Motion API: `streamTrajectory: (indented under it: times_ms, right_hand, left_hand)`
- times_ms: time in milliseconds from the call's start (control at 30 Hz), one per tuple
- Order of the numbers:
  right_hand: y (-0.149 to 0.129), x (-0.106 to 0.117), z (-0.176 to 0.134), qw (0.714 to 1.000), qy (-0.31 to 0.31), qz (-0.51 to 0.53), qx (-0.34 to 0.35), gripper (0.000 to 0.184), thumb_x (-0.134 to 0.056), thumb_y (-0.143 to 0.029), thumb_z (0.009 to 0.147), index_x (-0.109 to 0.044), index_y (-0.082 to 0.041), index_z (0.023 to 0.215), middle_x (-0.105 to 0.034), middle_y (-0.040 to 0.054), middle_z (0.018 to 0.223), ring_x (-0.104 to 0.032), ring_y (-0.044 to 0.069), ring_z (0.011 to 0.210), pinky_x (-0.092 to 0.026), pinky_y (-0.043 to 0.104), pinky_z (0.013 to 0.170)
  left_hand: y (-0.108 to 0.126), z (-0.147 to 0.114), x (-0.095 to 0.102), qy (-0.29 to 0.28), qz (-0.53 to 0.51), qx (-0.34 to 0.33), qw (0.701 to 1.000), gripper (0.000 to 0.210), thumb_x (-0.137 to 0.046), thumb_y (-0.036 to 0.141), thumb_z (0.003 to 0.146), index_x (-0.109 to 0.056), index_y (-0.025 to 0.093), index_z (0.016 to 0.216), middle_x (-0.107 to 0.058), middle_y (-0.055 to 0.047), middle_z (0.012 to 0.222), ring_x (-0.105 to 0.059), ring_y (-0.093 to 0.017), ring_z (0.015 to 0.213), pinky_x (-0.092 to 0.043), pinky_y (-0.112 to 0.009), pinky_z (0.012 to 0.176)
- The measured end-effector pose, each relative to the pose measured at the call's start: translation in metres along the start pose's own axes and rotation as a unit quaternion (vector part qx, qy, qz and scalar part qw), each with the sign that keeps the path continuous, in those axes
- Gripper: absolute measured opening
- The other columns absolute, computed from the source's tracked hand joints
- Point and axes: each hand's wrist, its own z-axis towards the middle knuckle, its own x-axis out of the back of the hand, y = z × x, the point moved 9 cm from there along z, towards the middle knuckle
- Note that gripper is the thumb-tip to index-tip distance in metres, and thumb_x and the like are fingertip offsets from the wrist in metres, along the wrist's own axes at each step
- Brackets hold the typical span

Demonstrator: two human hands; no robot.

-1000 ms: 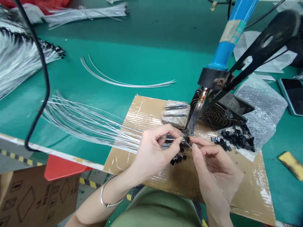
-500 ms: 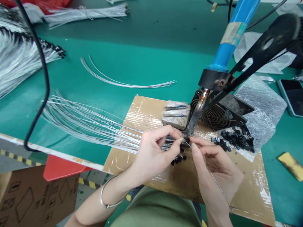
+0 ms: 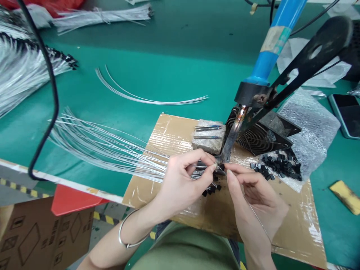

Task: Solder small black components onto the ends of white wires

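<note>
Pinched between the thumb and forefinger of my left hand [image 3: 187,180] is a thin white wire, its end at the tip of the soldering iron [image 3: 232,138]. My right hand [image 3: 254,202] is closed on a strand of solder wire [image 3: 258,218], which runs over the palm to the wrist; its front end meets the iron's tip. A small black piece [image 3: 222,167] sits between the two hands' fingertips. Under my left hand lies a bundle of white wires [image 3: 112,150], some ending in black pieces [image 3: 213,190]. My fingers partly hide the joint.
A black bracket [image 3: 312,56] holds the iron above a cardboard sheet [image 3: 292,217]. Behind the hands are a block with metal tips [image 3: 208,146] and a black fan [image 3: 253,138]. Black caps [image 3: 282,165] lie on bubble wrap [image 3: 312,131]. A yellow sponge [image 3: 344,197] and phone [image 3: 347,114] lie right.
Both hands keep their grips at the iron's tip. Only a very slight shift of the view shows.
</note>
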Motion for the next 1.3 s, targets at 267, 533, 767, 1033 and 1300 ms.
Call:
streamTrajectory:
  times_ms: [267, 533, 767, 1033, 1300]
  right_hand:
    - [-0.003, -0.001, 0.000, 1.000, 0.001, 0.002, 0.023, 0.017, -0.079, -0.017, 0.095, -0.073, -0.022, 0.080, -0.085, 0.0047, 0.102, -0.082, 0.018, 0.090, -0.068, 0.026, 0.081]
    - [-0.003, -0.001, 0.000, 1.000, 0.005, -0.006, 0.021, 0.019, -0.078, -0.018, 0.096, -0.071, -0.021, 0.079, -0.085, 0.0034, 0.101, -0.082, 0.016, 0.088, -0.066, 0.024, 0.080]
    - [-0.003, 0.000, -0.002, 0.999, 0.012, -0.033, 0.012, 0.018, -0.080, -0.023, 0.096, -0.072, -0.022, 0.080, -0.085, 0.0047, 0.103, -0.080, 0.019, 0.092, -0.063, 0.031, 0.084]
    - [-0.010, -0.002, -0.005, 0.992, -0.023, -0.079, 0.092, 0.013, -0.077, -0.011, 0.094, -0.073, -0.022, 0.089, -0.084, 0.0052, 0.107, -0.081, 0.021, 0.099, -0.064, 0.033, 0.090]
    - [-0.006, -0.001, -0.007, 0.994, -0.016, -0.071, 0.085, 0.015, -0.077, -0.012, 0.094, -0.071, -0.022, 0.086, -0.085, 0.0050, 0.107, -0.082, 0.020, 0.097, -0.063, 0.030, 0.088]
  left_hand:
    - [0.004, 0.000, -0.002, 0.000, -0.003, -0.018, 1.000, 0.012, -0.068, 0.012, 0.084, -0.072, 0.017, 0.074, -0.079, -0.005, 0.077, -0.061, -0.012, 0.061, -0.039, -0.023, 0.051]
    - [0.001, 0.000, -0.003, -0.005, 0.002, -0.012, 1.000, 0.011, -0.068, 0.013, 0.084, -0.072, 0.016, 0.074, -0.079, -0.005, 0.077, -0.060, -0.012, 0.061, -0.041, -0.023, 0.053]
    - [0.003, -0.001, -0.003, -0.002, -0.002, -0.017, 1.000, 0.012, -0.069, 0.011, 0.084, -0.072, 0.017, 0.074, -0.079, -0.005, 0.077, -0.064, -0.013, 0.064, -0.045, -0.022, 0.055]
    - [0.009, -0.004, -0.002, 0.006, 0.025, -0.057, 0.998, 0.014, -0.066, 0.009, 0.085, -0.071, 0.016, 0.074, -0.077, -0.003, 0.077, -0.053, -0.009, 0.055, -0.034, -0.023, 0.048]
    - [0.004, -0.004, -0.003, 0.003, 0.011, -0.031, 0.999, 0.012, -0.066, 0.010, 0.084, -0.071, 0.016, 0.074, -0.077, -0.004, 0.076, -0.060, -0.011, 0.061, -0.042, -0.020, 0.052]
